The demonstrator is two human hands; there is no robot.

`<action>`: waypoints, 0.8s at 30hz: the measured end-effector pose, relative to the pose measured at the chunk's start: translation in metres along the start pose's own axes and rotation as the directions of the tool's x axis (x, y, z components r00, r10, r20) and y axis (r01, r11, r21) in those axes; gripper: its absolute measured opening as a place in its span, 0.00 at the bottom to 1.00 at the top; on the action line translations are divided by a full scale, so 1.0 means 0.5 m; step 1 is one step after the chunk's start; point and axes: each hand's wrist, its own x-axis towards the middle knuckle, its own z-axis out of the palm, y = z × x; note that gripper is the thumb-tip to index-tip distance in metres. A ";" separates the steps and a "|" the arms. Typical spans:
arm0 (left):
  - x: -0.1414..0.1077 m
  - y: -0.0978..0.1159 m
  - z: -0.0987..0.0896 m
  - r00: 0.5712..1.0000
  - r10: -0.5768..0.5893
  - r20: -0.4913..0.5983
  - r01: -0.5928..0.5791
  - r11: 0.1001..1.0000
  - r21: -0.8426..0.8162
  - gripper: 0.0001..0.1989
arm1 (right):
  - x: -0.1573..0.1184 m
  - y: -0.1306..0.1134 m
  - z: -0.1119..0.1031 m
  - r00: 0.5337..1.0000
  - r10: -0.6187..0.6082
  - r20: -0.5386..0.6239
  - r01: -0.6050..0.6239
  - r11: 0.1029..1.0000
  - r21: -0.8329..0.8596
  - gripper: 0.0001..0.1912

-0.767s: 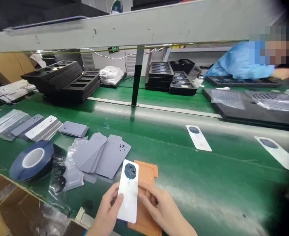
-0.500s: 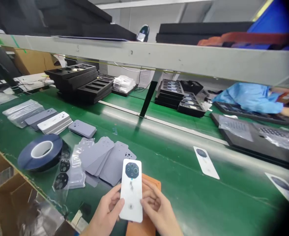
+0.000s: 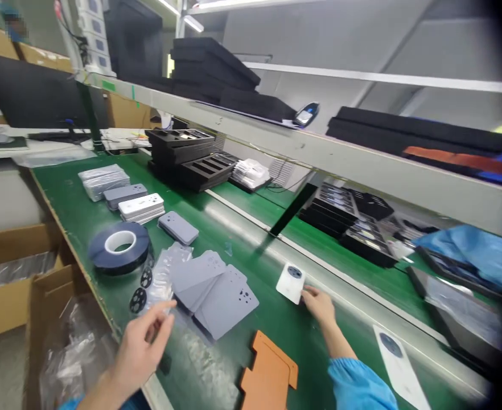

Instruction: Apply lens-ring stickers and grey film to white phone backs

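My right hand (image 3: pixel 319 304) pinches the edge of a white panel (image 3: pixel 291 285) with a dark round camera patch, out over the green table. My left hand (image 3: pixel 142 341) is empty, thumb and fingers apart, just left of the fanned grey sheets (image 3: pixel 227 302) and near clear plastic strips with black round pieces (image 3: pixel 139 300). An orange fixture (image 3: pixel 268 376) lies between my hands at the bottom. Another white panel (image 3: pixel 398 364) rests at the lower right.
A blue tape roll (image 3: pixel 120 247), a white stack (image 3: pixel 141 208) and grey stacks (image 3: pixel 178 226) stand on the left. Black trays (image 3: pixel 204 171) sit behind. A shelf beam (image 3: pixel 251 122) crosses above the table (image 3: pixel 217 219). A blue sleeve (image 3: pixel 468 247) shows at right.
The white panel has moved from between both hands to the far right of the orange fixture, in my right hand. My left hand has let go and moved left. The view has turned left.
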 end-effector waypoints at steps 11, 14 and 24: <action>0.075 -0.089 -0.198 0.868 -0.395 0.302 0.412 0.911 0.008 0.21 | -0.169 -0.137 0.058 0.901 -0.260 0.348 0.244 0.966 0.089 0.26; 0.069 -0.077 -0.185 0.815 -0.389 0.430 0.453 0.890 -0.054 0.23 | -0.316 -0.230 0.101 0.695 -0.437 0.571 0.295 0.897 0.329 0.24; 0.059 -0.070 -0.114 0.855 -0.433 0.287 0.489 0.856 -0.168 0.44 | -0.504 -0.325 0.353 0.465 -0.635 0.616 0.118 0.735 0.668 0.43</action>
